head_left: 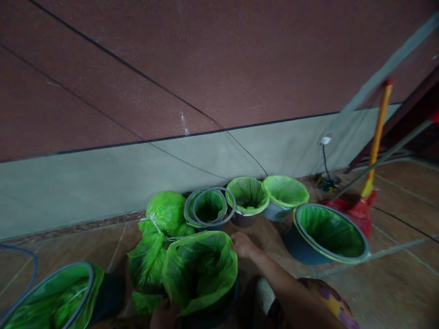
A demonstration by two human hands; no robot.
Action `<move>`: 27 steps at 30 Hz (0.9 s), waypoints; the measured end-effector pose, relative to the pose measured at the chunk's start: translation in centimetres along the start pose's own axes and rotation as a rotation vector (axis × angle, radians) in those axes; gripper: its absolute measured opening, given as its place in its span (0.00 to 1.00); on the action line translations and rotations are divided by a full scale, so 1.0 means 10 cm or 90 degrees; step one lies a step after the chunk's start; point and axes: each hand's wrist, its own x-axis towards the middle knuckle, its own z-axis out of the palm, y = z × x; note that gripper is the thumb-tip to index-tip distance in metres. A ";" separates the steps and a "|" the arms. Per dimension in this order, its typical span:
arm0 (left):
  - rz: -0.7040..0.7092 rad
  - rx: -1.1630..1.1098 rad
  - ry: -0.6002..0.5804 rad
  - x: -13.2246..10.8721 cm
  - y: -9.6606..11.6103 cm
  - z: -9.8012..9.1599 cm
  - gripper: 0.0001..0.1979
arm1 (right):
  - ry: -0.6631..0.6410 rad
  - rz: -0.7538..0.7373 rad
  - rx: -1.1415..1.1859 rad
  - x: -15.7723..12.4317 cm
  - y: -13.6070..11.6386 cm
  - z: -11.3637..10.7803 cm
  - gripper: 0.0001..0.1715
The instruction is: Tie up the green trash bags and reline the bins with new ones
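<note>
A green bag (200,269) lines a dark bin at the bottom centre, its mouth spread wide. My right hand (243,245) is closed on the bag's right edge. Low in the view, my left hand (165,315) is closed at the bag's lower left edge, dim and partly cut off by the frame. Tied green bags (166,211) rest just behind and to the left of this bin. Loose grey rings (229,206) lie over the mouth of a smaller lined bin (205,225) behind it.
Two lined bins, one dark (244,220) and one grey (275,213), stand by the wall. A larger bin (308,256) is on the right, beside a red broom (365,208) and dustpan. Another bin (111,294) lies tilted at left, near a blue hose (33,269). A socket cable (325,162) hangs.
</note>
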 end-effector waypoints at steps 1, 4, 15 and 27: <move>0.000 0.004 0.009 -0.01 0.02 -0.06 0.12 | -0.005 -0.011 -0.003 -0.01 -0.01 0.00 0.04; 0.019 0.043 0.066 -0.02 0.09 -0.20 0.11 | -0.008 -0.024 -0.012 -0.07 -0.03 0.00 0.05; 0.357 0.164 0.115 0.59 1.40 -0.02 0.26 | -0.049 -0.088 -0.161 -0.20 -0.19 -0.05 0.09; 0.427 0.315 -0.032 1.11 1.38 0.21 0.16 | -0.121 -0.048 -0.225 -0.19 -0.18 -0.09 0.14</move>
